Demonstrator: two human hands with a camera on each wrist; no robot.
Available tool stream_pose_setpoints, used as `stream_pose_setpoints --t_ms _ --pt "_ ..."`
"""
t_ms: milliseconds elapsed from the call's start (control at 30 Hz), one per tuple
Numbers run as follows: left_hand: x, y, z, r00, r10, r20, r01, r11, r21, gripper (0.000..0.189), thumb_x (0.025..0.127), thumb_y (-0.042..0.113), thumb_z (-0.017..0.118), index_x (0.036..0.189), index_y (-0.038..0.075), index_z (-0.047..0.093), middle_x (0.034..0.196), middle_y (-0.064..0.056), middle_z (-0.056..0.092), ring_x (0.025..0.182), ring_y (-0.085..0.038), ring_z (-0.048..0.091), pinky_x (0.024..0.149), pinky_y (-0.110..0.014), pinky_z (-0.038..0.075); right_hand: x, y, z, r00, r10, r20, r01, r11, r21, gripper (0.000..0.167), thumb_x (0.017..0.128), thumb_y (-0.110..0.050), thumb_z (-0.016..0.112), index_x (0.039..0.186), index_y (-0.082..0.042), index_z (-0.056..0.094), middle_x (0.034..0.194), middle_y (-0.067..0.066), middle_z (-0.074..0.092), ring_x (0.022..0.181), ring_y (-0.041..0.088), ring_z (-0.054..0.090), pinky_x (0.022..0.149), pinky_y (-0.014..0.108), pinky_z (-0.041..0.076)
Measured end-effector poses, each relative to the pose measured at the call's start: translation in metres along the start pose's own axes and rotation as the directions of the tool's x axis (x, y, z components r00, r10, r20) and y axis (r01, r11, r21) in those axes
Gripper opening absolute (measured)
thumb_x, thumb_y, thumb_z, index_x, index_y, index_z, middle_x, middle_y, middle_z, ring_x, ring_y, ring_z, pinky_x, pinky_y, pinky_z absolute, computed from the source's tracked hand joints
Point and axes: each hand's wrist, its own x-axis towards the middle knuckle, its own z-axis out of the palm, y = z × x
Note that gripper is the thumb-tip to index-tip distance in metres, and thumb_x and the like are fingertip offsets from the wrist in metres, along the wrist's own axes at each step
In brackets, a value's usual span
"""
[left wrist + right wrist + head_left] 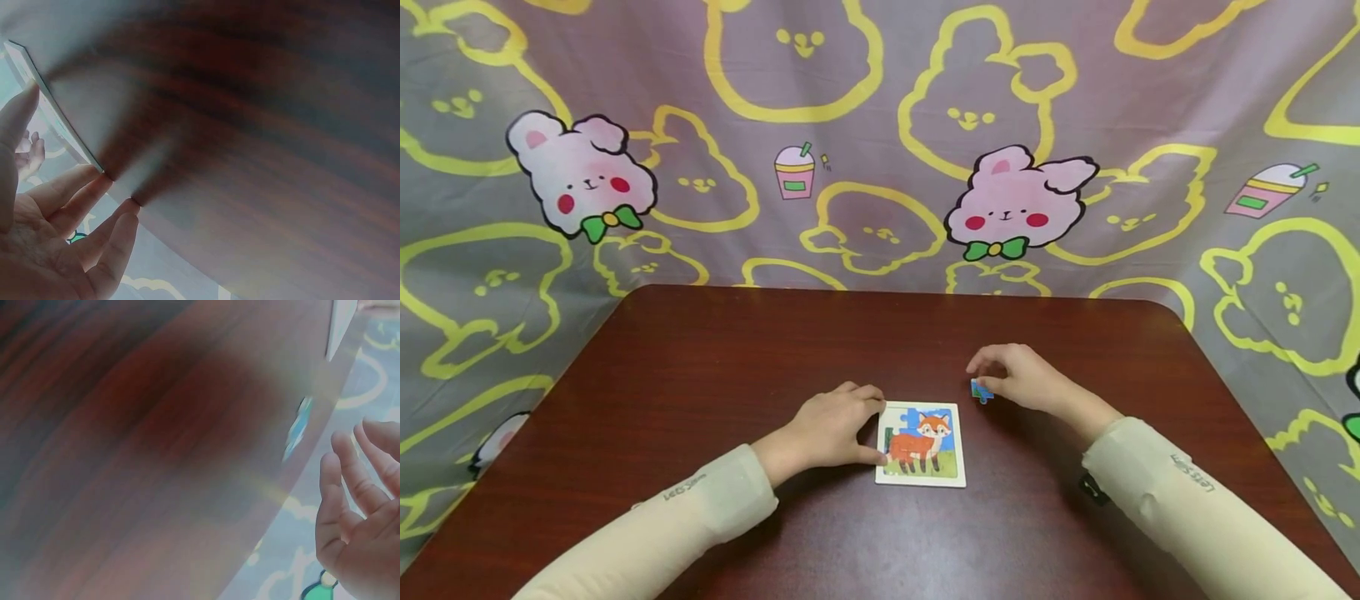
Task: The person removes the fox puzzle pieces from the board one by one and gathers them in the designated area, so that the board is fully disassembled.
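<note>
Fox board (925, 481), head view: I judge it could skid on the glossy table (865, 542) if the left hand (833, 429) pushes unevenly, as fingers and thumb brace only its left side; it sits just right of that hand
Loose piece (977, 391), head view: a careless nudge could flip or slide it; it lies under the edge of the right hand (1028, 379), beyond the board's right side, well apart from the left
Pale gap (895, 419), head view: the left fingers beside it could get in my way
Braced edge, left wrist view: I see the thumb against the board, the fingertips spread apart, not clamped
Blue piece, right wrist view: the fingers look parted and empty beside it; blur leaves me unsure whether the thumb touches
</note>
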Motion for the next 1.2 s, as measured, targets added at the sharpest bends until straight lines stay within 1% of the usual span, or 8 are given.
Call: stream_pose_setpoints --t_ms 167,267,400,567,767,967,1100,1200 --pt "0.0 0.0 -0.001 1.0 0.004 0.002 -0.004 1.0 -0.004 0.072 0.076 0.06 0.077 0.13 0.014 0.066 0.134 0.001 0.061 0.119 -0.022 0.056 0.083 -0.04 0.056 0.008 -0.021 0.012 0.996 -0.048 0.071 0.047 0.999 0.012 0.016 0.091 -0.006 0.07 0.106 -0.008 0.071 0.096 0.002 0.071 0.081 0.013 0.059 0.072 0.028 0.051" --pt "0.0 0.0 -0.001 1.0 0.004 -0.001 -0.004 1.0 -0.01 0.071 0.076 0.06 0.077 0.129 0.014 0.066 0.133 0.001 0.061 0.119 -0.022 0.057 0.083 -0.04 0.056 0.013 -0.031 0.02 0.991 -0.086 0.107 0.087 0.996 0.003 0.015 0.091 -0.007 0.07 0.106 -0.01 0.071 0.095 0.0 0.069 0.078 0.01 0.058 0.071 0.025 0.05" --pt "0.0 0.0 0.0 1.0 0.006 0.0 -0.006 1.0 -0.017 0.071 0.076 0.06 0.077 0.129 0.014 0.066 0.133 0.0 0.061 0.118 -0.022 0.057 0.083 -0.041 0.056 0.018 -0.042 0.029 0.981 -0.115 0.155 0.114 0.993 0.015 0.016 0.091 -0.007 0.07 0.106 -0.011 0.071 0.093 -0.002 0.065 0.077 0.008 0.058 0.07 0.023 0.05" --pt "0.0 -0.001 0.0 1.0 0.004 0.007 -0.004 1.0 -0.021 0.072 0.076 0.061 0.077 0.13 0.015 0.066 0.133 0.0 0.061 0.119 -0.022 0.056 0.082 -0.04 0.056 0.023 -0.051 0.038 0.969 -0.146 0.201 0.146 0.989 0.015 0.015 0.091 -0.009 0.07 0.105 -0.013 0.072 0.094 -0.003 0.063 0.077 0.008 0.057 0.07 0.022 0.049" --pt "0.0 -0.002 0.0 1.0 0.007 0.001 -0.007 1.0 -0.02 0.072 0.076 0.061 0.077 0.13 0.015 0.066 0.133 0.001 0.061 0.119 -0.022 0.056 0.081 -0.04 0.056 0.028 -0.054 0.044 0.953 -0.182 0.243 0.187 0.982 0.003 0.018 0.089 -0.011 0.073 0.107 -0.013 0.072 0.097 0.002 0.062 0.074 0.008 0.053 0.07 0.023 0.047" --pt "0.0 -0.002 -0.001 1.0 0.007 0.006 -0.007 1.0 -0.029 0.07 0.076 0.06 0.077 0.129 0.016 0.066 0.132 0.001 0.061 0.119 -0.021 0.056 0.08 -0.039 0.056 0.03 -0.055 0.047 0.938 -0.192 0.288 0.203 0.979 -0.011 0.022 0.088 -0.008 0.074 0.109 -0.014 0.072 0.097 0.004 0.058 0.079 0.016 0.052 0.071 0.025 0.046" --pt "0.0 -0.001 -0.001 1.0 0.007 0.005 -0.007 0.999 -0.032 0.067 0.076 0.059 0.078 0.126 0.016 0.068 0.13 0.002 0.061 0.117 -0.02 0.056 0.079 -0.039 0.056 0.031 -0.054 0.047 0.936 -0.17 0.308 0.193 0.98 -0.044 0.024 0.088 -0.009 0.074 0.11 -0.015 0.071 0.099 0.004 0.058 0.085 0.018 0.052 0.073 0.027 0.045" --pt "0.0 -0.001 -0.002 1.0 0.003 0.008 -0.002 1.0 -0.028 0.066 0.075 0.059 0.078 0.125 0.016 0.068 0.13 0.002 0.061 0.117 -0.02 0.056 0.078 -0.039 0.056 0.031 -0.055 0.047 0.937 -0.142 0.318 0.168 0.984 -0.054 0.024 0.088 -0.01 0.074 0.111 -0.017 0.071 0.102 0.003 0.058 0.089 0.017 0.052 0.075 0.028 0.045"
